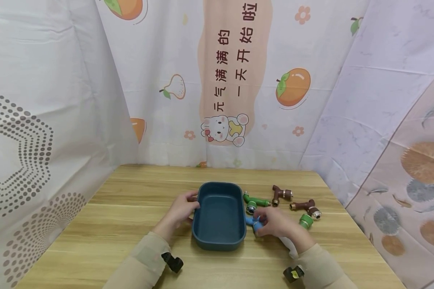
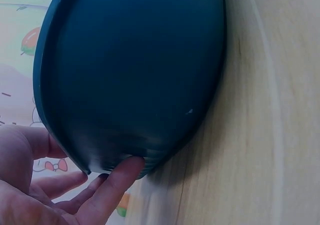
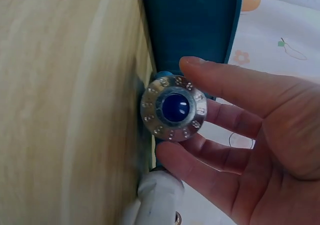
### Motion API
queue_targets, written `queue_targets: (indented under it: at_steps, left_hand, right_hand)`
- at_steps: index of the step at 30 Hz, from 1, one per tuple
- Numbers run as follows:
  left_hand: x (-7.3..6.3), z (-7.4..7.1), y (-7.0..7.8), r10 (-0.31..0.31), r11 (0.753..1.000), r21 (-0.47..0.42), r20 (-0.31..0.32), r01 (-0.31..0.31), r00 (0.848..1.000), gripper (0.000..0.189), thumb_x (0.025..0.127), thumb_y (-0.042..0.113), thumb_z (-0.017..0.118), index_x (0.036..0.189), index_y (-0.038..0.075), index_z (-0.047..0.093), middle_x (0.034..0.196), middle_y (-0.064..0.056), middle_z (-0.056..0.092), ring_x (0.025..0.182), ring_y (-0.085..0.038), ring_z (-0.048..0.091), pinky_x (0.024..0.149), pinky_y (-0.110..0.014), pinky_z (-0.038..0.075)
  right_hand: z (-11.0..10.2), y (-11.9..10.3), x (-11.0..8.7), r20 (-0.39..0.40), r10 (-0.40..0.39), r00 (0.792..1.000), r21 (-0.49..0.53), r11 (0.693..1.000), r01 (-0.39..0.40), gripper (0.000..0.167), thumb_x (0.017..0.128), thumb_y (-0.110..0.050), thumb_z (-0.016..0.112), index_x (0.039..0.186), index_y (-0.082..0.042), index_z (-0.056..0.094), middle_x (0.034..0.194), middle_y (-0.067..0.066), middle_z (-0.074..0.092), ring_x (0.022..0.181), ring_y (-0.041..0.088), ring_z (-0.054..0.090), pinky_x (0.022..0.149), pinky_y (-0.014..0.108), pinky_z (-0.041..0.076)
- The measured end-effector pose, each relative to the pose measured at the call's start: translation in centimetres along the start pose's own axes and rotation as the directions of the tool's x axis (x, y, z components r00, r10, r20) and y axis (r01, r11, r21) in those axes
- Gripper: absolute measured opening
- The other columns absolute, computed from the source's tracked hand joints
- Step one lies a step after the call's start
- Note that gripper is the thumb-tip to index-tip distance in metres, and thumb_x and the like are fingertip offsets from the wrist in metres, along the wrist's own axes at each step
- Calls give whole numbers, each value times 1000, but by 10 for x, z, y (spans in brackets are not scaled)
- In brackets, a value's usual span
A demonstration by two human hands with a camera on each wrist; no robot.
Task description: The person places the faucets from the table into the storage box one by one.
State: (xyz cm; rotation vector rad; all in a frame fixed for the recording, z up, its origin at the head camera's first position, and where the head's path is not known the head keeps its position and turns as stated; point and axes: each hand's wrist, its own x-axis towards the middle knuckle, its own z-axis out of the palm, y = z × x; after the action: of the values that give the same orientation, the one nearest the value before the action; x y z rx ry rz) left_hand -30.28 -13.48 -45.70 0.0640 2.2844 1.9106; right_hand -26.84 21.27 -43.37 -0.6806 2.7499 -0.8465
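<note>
A dark teal rectangular tub (image 1: 218, 244) stands on the table between my hands. My left hand (image 1: 181, 209) rests against its left side, spread fingers touching the rim and outer wall. At the tub's right side, my right hand (image 1: 276, 222) grips a light blue pipe-shaped piece (image 1: 257, 225). In the right wrist view its round metal end (image 3: 200, 107) with a dark blue centre faces the camera, thumb and fingers around it. A white piece (image 1: 288, 245) lies under my right wrist; the right wrist view shows this white piece (image 3: 159, 197) just beside the fingers.
Right of the tub lie a green pipe-shaped piece (image 1: 258, 200), a brown one (image 1: 277, 194), another brown piece (image 1: 304, 205) and a second green piece (image 1: 306, 221), most with metal rings. Printed curtains (image 1: 166, 132) hang behind and beside the wooden table (image 1: 130, 208).
</note>
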Motion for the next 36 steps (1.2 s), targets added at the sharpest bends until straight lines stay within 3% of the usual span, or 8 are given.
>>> queue_targets:
  at_steps: [6, 24, 36]
  left_hand:
    - [1, -1, -1, -3, 1000, -12, 8, 3, 1000, 59, 90, 2, 58, 149, 5, 50, 136, -25, 56, 101, -35, 64, 57, -49, 58]
    - [0, 0, -4, 2, 1000, -16, 2, -2, 1000, 61, 90, 2, 58, 150, 4, 49, 138, -26, 55, 105, -37, 64, 57, -51, 59]
    - [1, 0, -2, 0, 1000, -7, -2, 0, 1000, 60, 89, 2, 59, 149, 4, 50, 137, -25, 55, 104, -35, 64, 56, -51, 59]
  right_hand:
    - [4, -1, 0, -17, -9, 1000, -52, 999, 9, 36, 74, -16, 88, 105, -14, 69, 91, 2, 60, 80, 21, 53, 70, 40, 46]
    - [4, -1, -1, -17, -42, 999, -46, 998, 41, 29, 74, -14, 88, 94, -16, 67, 87, 3, 58, 77, 20, 50, 67, 38, 42]
    - [1, 1, 0, -32, -84, 996, -41, 996, 83, 25, 76, -13, 87, 87, -15, 65, 77, -2, 56, 72, 15, 49, 62, 30, 38]
